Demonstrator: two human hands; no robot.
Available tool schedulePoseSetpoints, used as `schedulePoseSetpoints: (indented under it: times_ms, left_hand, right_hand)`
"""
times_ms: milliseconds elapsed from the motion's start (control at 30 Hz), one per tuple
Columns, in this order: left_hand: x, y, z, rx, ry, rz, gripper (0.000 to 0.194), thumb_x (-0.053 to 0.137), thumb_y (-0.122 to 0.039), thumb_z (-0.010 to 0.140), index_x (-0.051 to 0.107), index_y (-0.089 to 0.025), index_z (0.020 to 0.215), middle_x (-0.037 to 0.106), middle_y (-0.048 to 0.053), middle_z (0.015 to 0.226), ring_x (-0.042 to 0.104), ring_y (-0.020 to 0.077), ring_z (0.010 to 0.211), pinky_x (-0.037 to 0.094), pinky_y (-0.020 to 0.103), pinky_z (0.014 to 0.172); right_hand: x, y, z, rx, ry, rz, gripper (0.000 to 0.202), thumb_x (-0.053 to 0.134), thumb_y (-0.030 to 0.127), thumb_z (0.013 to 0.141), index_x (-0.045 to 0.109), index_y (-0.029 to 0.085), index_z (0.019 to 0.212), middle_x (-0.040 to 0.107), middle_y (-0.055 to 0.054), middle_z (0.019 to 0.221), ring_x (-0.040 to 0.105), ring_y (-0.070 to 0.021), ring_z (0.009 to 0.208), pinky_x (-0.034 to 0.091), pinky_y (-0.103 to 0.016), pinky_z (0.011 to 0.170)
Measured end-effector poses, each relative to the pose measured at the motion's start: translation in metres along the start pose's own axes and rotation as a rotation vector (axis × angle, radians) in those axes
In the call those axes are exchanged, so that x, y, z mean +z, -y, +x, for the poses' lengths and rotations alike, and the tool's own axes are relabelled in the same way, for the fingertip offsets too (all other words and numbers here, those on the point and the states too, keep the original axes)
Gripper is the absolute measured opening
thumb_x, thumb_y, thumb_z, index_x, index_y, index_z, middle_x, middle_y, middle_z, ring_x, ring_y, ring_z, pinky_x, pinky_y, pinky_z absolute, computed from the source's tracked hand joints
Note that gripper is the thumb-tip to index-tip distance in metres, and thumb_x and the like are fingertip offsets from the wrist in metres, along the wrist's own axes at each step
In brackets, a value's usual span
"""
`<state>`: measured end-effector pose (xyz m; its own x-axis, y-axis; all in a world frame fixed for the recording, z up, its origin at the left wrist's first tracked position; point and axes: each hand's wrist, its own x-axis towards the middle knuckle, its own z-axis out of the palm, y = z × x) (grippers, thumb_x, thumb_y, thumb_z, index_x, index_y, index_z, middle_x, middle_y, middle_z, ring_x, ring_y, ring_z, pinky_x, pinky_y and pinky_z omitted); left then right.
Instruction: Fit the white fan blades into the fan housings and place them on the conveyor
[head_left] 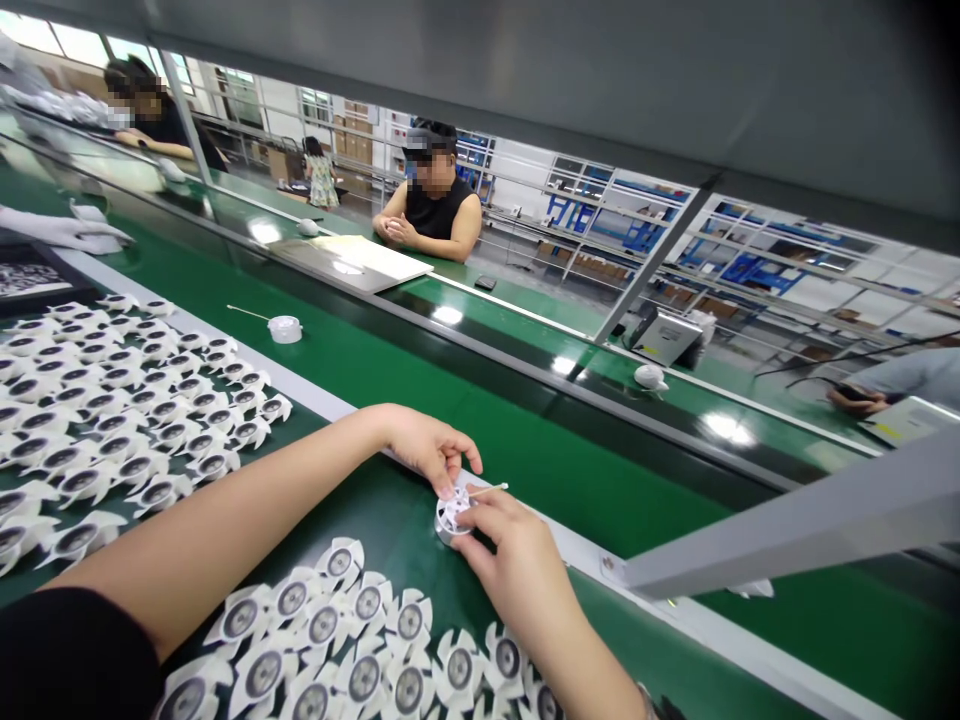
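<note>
Between my hands is a small round white fan motor housing (452,517) with a short pale wire sticking out to the right. My right hand (510,540) grips its side with thumb and fingers. From above, my left hand (431,445) reaches over and its fingertips touch the top of the housing, thumb and fingers drawn together. Part of the housing is hidden by the fingers. Just below, several white fan impellers (364,678) with grey ring centres lie on the green table (405,545).
More white impellers (82,482) cover the table at left. On the green conveyor belt (352,365) sits another white housing (285,329) with a wire. A pale metal rail (307,393) edges the belt, and a slanted post (787,510) rises at right. Co-workers sit across the line.
</note>
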<state>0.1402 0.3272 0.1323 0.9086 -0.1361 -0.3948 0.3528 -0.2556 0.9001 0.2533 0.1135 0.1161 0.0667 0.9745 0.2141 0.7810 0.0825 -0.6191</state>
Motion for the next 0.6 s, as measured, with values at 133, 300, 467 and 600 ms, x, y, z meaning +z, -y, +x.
schedulePoseSetpoints:
  times_ms: [133,300,467,600]
  left_hand:
    - [0.0006,-0.0015,-0.0002,-0.004,-0.004,0.04,0.065,0.086,-0.034,0.063,0.056,-0.022,0.12,0.062,-0.001,0.09,0.059,0.0158,0.078,0.045,0.026,0.067]
    - [0.0034,-0.0013,-0.0015,-0.026,-0.03,0.06,0.063,0.085,-0.036,0.063,0.056,-0.021,0.117,0.062,0.0,0.092,0.059,0.0164,0.08,0.045,0.026,0.068]
    - [0.0035,-0.0013,-0.0016,-0.038,-0.037,0.125,0.066,0.084,-0.04,0.064,0.056,-0.023,0.121,0.063,0.0,0.096,0.06,0.0179,0.081,0.044,0.026,0.066]
    - [0.0024,-0.0031,-0.0006,-0.039,-0.023,0.133,0.067,0.084,-0.039,0.064,0.055,-0.023,0.122,0.063,0.001,0.097,0.06,0.0182,0.082,0.045,0.026,0.065]
  right_hand:
    - [0.0005,-0.0009,-0.0001,0.013,-0.014,0.045,0.016,0.073,0.014,0.078,0.075,0.024,0.091,0.07,-0.006,0.109,0.068,-0.0247,0.102,0.053,-0.036,0.091]
    - [-0.0008,-0.0071,0.0012,0.004,-0.026,0.14,0.017,0.076,0.012,0.075,0.075,0.023,0.086,0.071,-0.005,0.102,0.067,-0.0223,0.101,0.052,-0.033,0.09]
    - [0.0051,-0.0098,-0.0007,0.0,-0.045,0.088,0.017,0.073,0.011,0.075,0.074,0.023,0.087,0.071,-0.008,0.106,0.066,-0.0245,0.106,0.053,-0.036,0.09]
    - [0.0086,-0.0089,-0.0009,-0.003,-0.044,0.053,0.015,0.075,0.014,0.074,0.075,0.023,0.086,0.072,-0.009,0.103,0.066,-0.0263,0.108,0.053,-0.038,0.092]
